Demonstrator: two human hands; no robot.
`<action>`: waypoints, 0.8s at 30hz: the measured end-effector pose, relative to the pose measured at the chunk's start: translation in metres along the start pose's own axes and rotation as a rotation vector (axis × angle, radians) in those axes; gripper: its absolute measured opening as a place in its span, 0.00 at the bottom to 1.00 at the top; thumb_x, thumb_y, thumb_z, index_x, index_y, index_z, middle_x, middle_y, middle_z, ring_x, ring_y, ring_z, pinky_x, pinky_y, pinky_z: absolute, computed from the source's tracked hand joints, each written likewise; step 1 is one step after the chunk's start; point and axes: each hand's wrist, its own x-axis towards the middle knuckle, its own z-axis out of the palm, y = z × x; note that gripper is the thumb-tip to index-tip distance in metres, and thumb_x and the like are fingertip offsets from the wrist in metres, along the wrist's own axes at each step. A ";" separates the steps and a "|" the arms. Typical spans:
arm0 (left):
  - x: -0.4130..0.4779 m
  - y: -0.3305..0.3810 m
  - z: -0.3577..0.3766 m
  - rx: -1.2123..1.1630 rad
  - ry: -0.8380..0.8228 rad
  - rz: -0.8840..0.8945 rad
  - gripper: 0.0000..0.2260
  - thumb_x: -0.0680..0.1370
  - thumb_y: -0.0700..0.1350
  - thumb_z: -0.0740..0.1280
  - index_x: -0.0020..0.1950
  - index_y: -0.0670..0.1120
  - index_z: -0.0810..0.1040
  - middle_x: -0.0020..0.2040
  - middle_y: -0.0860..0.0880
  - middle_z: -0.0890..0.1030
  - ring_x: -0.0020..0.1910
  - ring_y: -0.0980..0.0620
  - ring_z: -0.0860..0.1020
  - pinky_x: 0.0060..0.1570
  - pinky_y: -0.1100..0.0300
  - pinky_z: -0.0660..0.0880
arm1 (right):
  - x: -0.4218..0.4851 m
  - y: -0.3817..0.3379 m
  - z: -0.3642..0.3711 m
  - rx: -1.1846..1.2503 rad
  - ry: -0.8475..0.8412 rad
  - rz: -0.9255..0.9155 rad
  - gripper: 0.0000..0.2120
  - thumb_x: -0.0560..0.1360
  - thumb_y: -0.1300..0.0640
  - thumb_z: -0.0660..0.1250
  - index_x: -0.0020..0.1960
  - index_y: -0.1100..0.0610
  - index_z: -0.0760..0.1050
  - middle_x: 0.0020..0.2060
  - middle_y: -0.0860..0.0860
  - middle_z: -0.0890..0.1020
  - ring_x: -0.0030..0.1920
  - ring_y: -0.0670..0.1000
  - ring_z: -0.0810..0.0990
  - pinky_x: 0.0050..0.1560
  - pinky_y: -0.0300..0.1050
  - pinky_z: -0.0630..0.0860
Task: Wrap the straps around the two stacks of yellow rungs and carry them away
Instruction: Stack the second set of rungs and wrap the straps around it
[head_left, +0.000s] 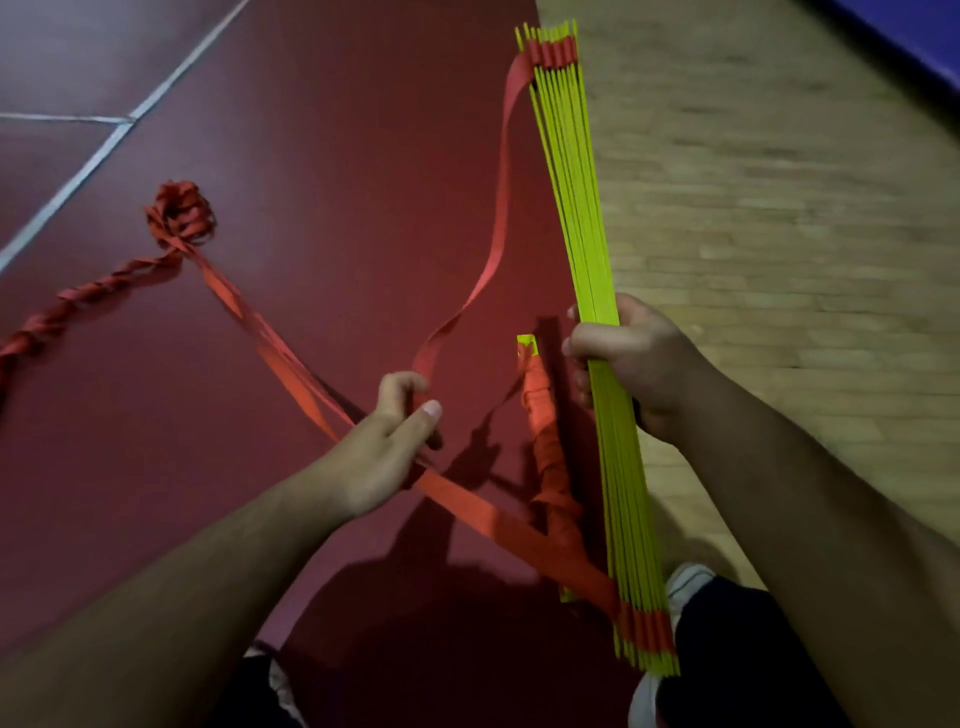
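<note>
My right hand (631, 364) grips a long stack of yellow rungs (576, 208) around its middle, holding it off the floor. Red sleeves sit at both ends of this stack. A red strap (496, 223) runs from the far end down to my left hand (395, 441), which pinches it. Another length of red strap (488, 514) crosses from the near end of the stack past my left hand toward the left. A second yellow stack (543, 431), bound in red strap, lies on the floor just left of the held one.
A coiled heap of red strap (179, 215) lies on the dark red floor (311, 156) at the left, with a twisted tail trailing off left. White floor lines (83, 171) cross the upper left. Wooden flooring (779, 182) lies to the right. My shoe (685, 587) is below.
</note>
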 end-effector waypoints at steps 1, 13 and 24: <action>0.002 -0.001 0.001 0.024 0.069 -0.004 0.22 0.83 0.58 0.55 0.74 0.50 0.58 0.46 0.55 0.80 0.34 0.63 0.77 0.40 0.64 0.73 | 0.000 -0.001 0.000 0.006 0.016 -0.007 0.13 0.68 0.67 0.68 0.51 0.59 0.71 0.28 0.55 0.70 0.26 0.53 0.69 0.25 0.44 0.68; 0.018 -0.014 -0.006 -0.012 0.272 -0.003 0.41 0.82 0.38 0.63 0.78 0.63 0.37 0.61 0.61 0.78 0.44 0.52 0.80 0.42 0.49 0.77 | 0.004 -0.003 -0.001 0.031 0.064 0.001 0.10 0.72 0.69 0.66 0.50 0.59 0.71 0.28 0.54 0.72 0.25 0.53 0.71 0.26 0.45 0.71; 0.008 -0.022 -0.042 0.055 -0.212 -0.112 0.02 0.75 0.40 0.66 0.45 0.44 0.73 0.36 0.51 0.80 0.29 0.52 0.72 0.27 0.61 0.68 | 0.002 -0.002 -0.010 -0.157 0.006 -0.026 0.13 0.65 0.65 0.69 0.49 0.58 0.73 0.30 0.54 0.72 0.25 0.51 0.70 0.26 0.43 0.68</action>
